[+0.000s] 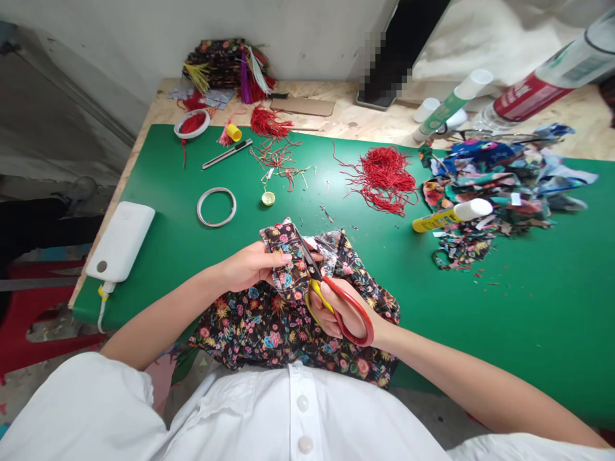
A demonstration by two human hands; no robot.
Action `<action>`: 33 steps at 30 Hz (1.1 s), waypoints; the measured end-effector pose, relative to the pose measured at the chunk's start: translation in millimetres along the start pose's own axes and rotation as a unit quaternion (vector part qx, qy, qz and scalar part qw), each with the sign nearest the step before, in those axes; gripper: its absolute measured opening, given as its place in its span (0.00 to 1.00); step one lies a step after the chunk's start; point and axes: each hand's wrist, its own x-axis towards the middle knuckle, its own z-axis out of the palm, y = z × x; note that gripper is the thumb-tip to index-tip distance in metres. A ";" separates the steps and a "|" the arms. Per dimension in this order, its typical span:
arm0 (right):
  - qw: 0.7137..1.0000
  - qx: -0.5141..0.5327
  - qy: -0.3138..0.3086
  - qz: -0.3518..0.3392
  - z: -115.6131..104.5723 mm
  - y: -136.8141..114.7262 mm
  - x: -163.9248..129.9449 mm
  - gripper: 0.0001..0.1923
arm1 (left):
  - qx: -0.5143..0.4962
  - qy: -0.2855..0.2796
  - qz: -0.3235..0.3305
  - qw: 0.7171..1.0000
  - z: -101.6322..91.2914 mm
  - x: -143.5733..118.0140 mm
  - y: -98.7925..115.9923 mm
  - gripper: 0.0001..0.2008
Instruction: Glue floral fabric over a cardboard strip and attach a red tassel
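My left hand (254,265) pinches a folded piece of black floral fabric (285,253), its thumb lying on top. In my right hand (336,307) is a pair of scissors (354,306) with red and yellow handles. The blades lie along the right edge of the folded piece, pointing away from me; whether they are cutting into it is hard to make out. Below both hands a larger black floral cloth (269,333) spreads over the table's front edge, and its pale underside shows to the right of the blades.
On the green mat (480,333) lie red threads (384,179), fabric scraps (509,173), a glue stick (451,215), a utility knife (227,154) and a tape ring (216,206). A white power bank (121,241) sits left. Behind stand bottles (533,96) and a tasselled floral bundle (216,67).
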 end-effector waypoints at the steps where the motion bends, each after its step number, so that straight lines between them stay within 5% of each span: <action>1: 1.000 0.009 -0.005 0.001 -0.1 -0.3 -0.4 0.29 | 0.001 -0.003 0.000 1.000 0.1 0.0 -0.6 0.27; 20: 1.000 0.021 0.000 -0.004 1.9 -3.7 -0.1 0.29 | 0.017 -0.003 0.004 1.000 6.3 1.1 -3.0 0.31; 33: 0.999 0.037 -0.006 -0.030 2.8 -4.7 -2.2 0.28 | 0.031 0.215 0.147 0.965 2.9 7.1 -3.5 0.21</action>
